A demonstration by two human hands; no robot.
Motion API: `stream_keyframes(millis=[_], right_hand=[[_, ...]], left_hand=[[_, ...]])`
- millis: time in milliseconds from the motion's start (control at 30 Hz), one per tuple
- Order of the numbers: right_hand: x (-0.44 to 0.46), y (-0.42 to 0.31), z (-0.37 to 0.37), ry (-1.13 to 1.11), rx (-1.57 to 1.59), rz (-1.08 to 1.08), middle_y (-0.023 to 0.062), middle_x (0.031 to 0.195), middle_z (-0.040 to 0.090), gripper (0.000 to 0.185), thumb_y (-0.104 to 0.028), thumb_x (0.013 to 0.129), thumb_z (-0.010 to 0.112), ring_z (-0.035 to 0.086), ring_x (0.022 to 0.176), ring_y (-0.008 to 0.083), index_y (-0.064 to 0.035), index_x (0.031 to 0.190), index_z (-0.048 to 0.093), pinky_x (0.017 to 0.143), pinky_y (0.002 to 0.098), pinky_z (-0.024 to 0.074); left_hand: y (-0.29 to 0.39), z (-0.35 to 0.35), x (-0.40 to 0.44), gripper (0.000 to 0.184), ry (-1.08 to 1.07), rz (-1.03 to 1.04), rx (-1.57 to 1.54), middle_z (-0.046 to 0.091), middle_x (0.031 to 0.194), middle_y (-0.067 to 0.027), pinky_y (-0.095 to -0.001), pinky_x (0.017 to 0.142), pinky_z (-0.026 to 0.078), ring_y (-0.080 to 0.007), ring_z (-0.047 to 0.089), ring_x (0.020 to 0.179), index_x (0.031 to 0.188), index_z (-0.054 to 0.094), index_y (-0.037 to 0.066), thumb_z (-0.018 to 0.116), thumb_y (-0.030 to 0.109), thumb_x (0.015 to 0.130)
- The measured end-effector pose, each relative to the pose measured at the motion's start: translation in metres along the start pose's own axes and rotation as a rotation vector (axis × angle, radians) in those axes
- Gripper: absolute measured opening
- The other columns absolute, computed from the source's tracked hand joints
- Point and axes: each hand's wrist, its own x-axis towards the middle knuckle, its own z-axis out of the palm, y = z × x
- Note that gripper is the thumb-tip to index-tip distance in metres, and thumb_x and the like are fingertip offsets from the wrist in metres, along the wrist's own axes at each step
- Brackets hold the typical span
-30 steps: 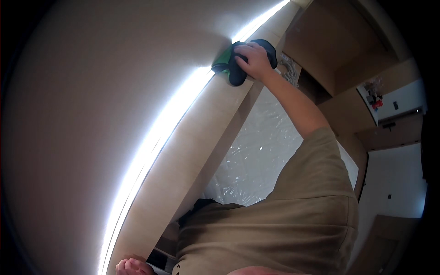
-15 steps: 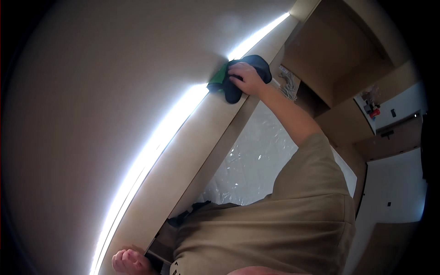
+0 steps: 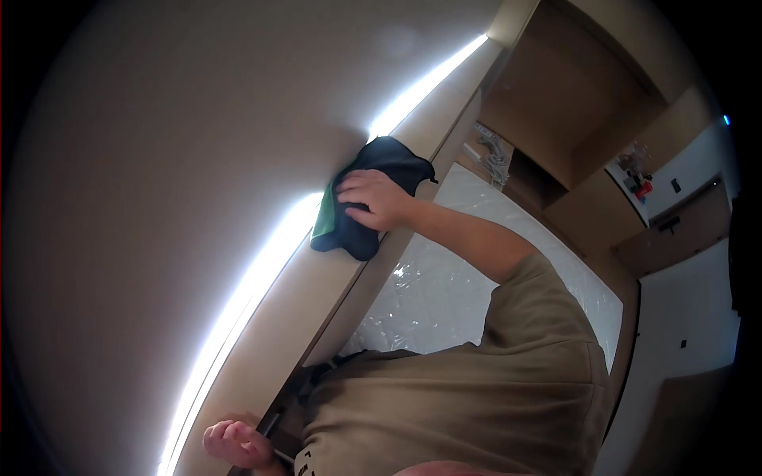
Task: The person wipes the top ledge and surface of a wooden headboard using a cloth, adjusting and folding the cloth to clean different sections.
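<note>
My right hand (image 3: 375,198) holds a dark cloth (image 3: 397,163) with a green underside showing at its left edge. Its fingers are bent over the cloth, pressing it against a pale wooden board (image 3: 290,317) and across a glowing light strip (image 3: 238,305). The cloth covers a middle stretch of the strip. At the bottom left, my left hand (image 3: 238,444) is curled into a fist over the lower end of the board, with nothing visible in it.
A plastic-wrapped white surface (image 3: 429,301) lies beyond the board. Open wooden cabinets (image 3: 563,87) stand at the upper right, with a bundle of pale cable (image 3: 494,159) beside them. Small items, one red (image 3: 643,190), sit on a shelf farther right.
My right hand has slid down and left along the strip with the cloth, which now looks more spread out. The view has shifted slightly. My left hand stays closed at the bottom left.
</note>
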Motion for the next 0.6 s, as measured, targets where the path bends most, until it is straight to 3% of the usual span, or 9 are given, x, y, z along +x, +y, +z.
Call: stream_keyframes(millis=[100, 200, 467, 600], right_hand=[[0.009, -0.024, -0.003, -0.004, -0.009, -0.047, 0.0099, 0.119, 0.065, 0.029, -0.025, 0.085, 0.065, 0.055, 0.120, 0.0327, -0.0076, 0.107, 0.070, 0.103, 0.0462, 0.0401], [0.012, -0.049, 0.017, -0.012, 0.005, -0.092, 0.0077, 0.114, 0.065, 0.026, -0.022, 0.085, 0.065, 0.054, 0.113, 0.0308, -0.0079, 0.105, 0.071, 0.099, 0.0454, 0.0398], [0.020, -0.079, 0.038, -0.072, 0.010, -0.112, 0.0050, 0.109, 0.060, 0.026, -0.022, 0.084, 0.064, 0.052, 0.102, 0.0281, -0.0100, 0.107, 0.071, 0.089, 0.0439, 0.0395], [0.030, -0.147, 0.063, -0.139, 0.035, -0.200, 0.0062, 0.109, 0.059, 0.027, -0.021, 0.085, 0.063, 0.052, 0.103, 0.0284, -0.0092, 0.109, 0.070, 0.088, 0.0445, 0.0401]], left_hand=[[0.016, -0.011, 0.025, 0.015, 0.065, 0.003, -0.077, 0.061, 0.091, -0.0132, -0.0452, 0.079, 0.047, -0.0331, 0.058, 0.088, 0.086, 0.059, 0.004, 0.057, 0.017, 0.094], [0.021, -0.007, 0.018, 0.016, 0.114, -0.107, -0.212, 0.057, 0.084, -0.0075, -0.0410, 0.078, 0.044, -0.0285, 0.055, 0.085, 0.075, 0.053, 0.007, 0.056, 0.014, 0.090], [0.011, -0.038, -0.010, 0.027, 0.151, -0.198, -0.322, 0.055, 0.083, -0.0088, -0.0424, 0.077, 0.043, -0.0307, 0.054, 0.085, 0.077, 0.053, 0.006, 0.057, 0.022, 0.097], [-0.008, -0.056, -0.027, 0.028, 0.183, -0.189, -0.312, 0.054, 0.081, -0.0094, -0.0421, 0.076, 0.043, -0.0309, 0.054, 0.082, 0.078, 0.054, 0.004, 0.058, 0.024, 0.097]])
